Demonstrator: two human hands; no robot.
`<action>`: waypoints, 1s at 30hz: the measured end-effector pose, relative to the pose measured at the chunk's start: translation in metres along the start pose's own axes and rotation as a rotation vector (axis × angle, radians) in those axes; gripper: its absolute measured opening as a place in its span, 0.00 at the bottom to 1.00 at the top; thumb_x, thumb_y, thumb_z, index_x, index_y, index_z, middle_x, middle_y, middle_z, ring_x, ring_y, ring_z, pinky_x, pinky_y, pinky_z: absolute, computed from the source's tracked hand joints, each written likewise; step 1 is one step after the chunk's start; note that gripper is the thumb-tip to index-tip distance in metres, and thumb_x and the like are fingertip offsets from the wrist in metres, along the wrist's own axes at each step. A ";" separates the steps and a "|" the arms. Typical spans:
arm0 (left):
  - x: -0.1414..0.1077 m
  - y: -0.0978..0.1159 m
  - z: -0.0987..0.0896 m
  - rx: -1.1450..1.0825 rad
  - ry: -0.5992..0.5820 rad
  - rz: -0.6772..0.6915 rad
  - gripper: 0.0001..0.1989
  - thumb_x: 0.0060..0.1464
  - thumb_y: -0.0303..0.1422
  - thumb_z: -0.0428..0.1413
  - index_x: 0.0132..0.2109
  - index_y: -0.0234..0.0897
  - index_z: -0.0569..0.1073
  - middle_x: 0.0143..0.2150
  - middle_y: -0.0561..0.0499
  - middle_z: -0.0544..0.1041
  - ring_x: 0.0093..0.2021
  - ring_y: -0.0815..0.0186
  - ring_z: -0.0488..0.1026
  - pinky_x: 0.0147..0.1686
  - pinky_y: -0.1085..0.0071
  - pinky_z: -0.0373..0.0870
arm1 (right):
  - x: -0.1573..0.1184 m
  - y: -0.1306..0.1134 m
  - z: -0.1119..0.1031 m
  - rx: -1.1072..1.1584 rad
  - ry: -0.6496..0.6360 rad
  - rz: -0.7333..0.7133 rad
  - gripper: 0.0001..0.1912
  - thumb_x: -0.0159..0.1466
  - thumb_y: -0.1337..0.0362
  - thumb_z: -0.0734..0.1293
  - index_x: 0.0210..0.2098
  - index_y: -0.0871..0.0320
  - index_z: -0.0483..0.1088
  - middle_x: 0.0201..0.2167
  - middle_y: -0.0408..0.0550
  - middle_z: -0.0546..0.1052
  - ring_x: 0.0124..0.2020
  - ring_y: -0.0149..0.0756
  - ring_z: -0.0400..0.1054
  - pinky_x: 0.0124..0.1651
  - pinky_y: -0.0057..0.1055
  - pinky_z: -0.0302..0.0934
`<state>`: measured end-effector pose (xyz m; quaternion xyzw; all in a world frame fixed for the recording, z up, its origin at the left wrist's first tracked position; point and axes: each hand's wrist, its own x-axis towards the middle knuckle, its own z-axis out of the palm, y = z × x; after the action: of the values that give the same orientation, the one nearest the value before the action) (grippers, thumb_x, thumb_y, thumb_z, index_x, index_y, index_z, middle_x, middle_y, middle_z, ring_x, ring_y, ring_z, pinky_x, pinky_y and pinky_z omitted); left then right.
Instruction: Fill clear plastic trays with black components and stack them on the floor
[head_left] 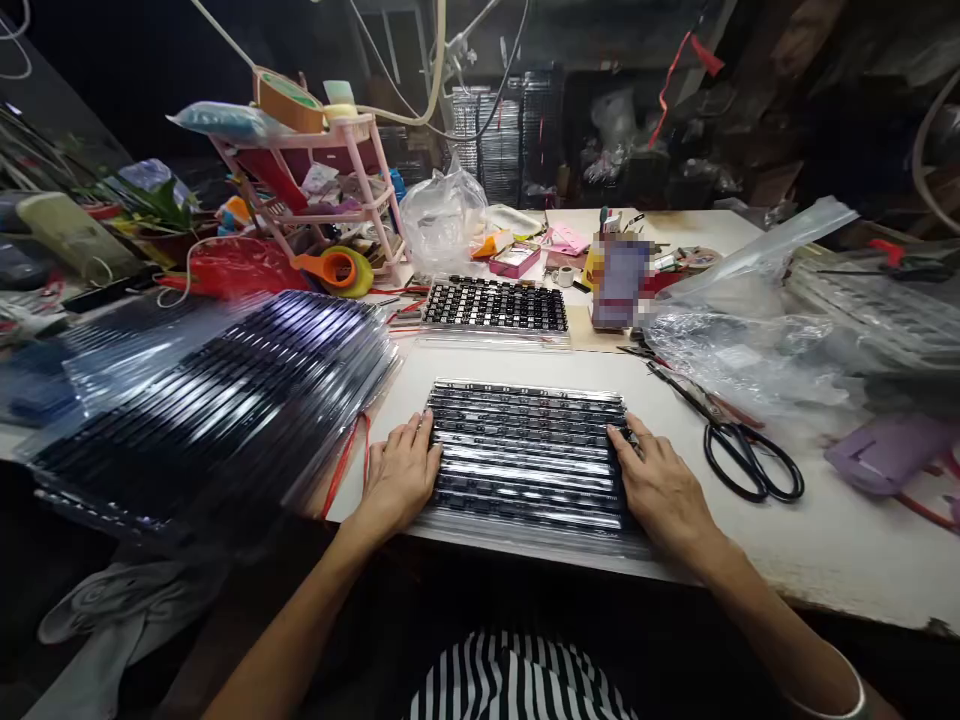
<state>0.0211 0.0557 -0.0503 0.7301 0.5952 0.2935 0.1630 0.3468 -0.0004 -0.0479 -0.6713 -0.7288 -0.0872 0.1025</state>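
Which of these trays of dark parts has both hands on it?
The front tray, between the left hand and right hand at its sides. Neither the slanted stack to its left nor the rear tray has a hand on it.

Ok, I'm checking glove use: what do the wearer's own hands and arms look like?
The left hand and right hand are bare, without gloves; no sleeves cover the visible forearms. A thin pale band, bangle or cuff, I can't tell which, circles the right one.
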 end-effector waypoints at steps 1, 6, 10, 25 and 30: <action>0.000 0.001 0.001 0.041 -0.012 0.007 0.25 0.56 0.40 0.50 0.59 0.37 0.65 0.60 0.34 0.65 0.59 0.43 0.59 0.56 0.40 0.45 | 0.002 -0.003 0.001 -0.048 0.007 -0.052 0.26 0.61 0.75 0.52 0.57 0.61 0.64 0.60 0.61 0.62 0.52 0.55 0.63 0.43 0.47 0.65; 0.003 -0.008 0.003 0.076 -0.038 0.041 0.29 0.57 0.44 0.46 0.61 0.34 0.62 0.62 0.33 0.63 0.61 0.45 0.58 0.56 0.42 0.48 | 0.014 -0.006 0.010 0.010 -0.028 -0.065 0.27 0.62 0.74 0.52 0.61 0.61 0.59 0.62 0.59 0.59 0.59 0.61 0.55 0.48 0.53 0.61; 0.005 -0.015 0.004 0.019 -0.028 0.066 0.25 0.60 0.40 0.43 0.60 0.37 0.64 0.62 0.39 0.64 0.62 0.52 0.58 0.59 0.49 0.51 | 0.012 -0.005 0.010 0.140 -0.064 -0.046 0.24 0.68 0.64 0.52 0.62 0.58 0.58 0.65 0.57 0.52 0.61 0.62 0.52 0.51 0.54 0.60; -0.067 -0.035 -0.063 0.013 -0.402 0.290 0.26 0.60 0.27 0.44 0.64 0.48 0.57 0.64 0.53 0.62 0.64 0.60 0.56 0.61 0.58 0.56 | -0.100 0.057 -0.032 0.481 -0.267 -0.355 0.37 0.61 0.77 0.52 0.67 0.54 0.39 0.68 0.47 0.44 0.67 0.39 0.41 0.65 0.43 0.48; -0.082 -0.046 -0.042 0.334 -0.206 0.510 0.33 0.58 0.25 0.44 0.68 0.41 0.43 0.65 0.44 0.59 0.65 0.57 0.54 0.59 0.57 0.55 | -0.105 0.054 -0.022 0.299 -0.113 -0.450 0.37 0.62 0.74 0.56 0.68 0.61 0.39 0.67 0.58 0.45 0.66 0.46 0.44 0.62 0.45 0.54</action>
<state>-0.0501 -0.0171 -0.0642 0.8983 0.4133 0.1478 0.0216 0.4091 -0.1023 -0.0555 -0.4738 -0.8689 0.0384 0.1379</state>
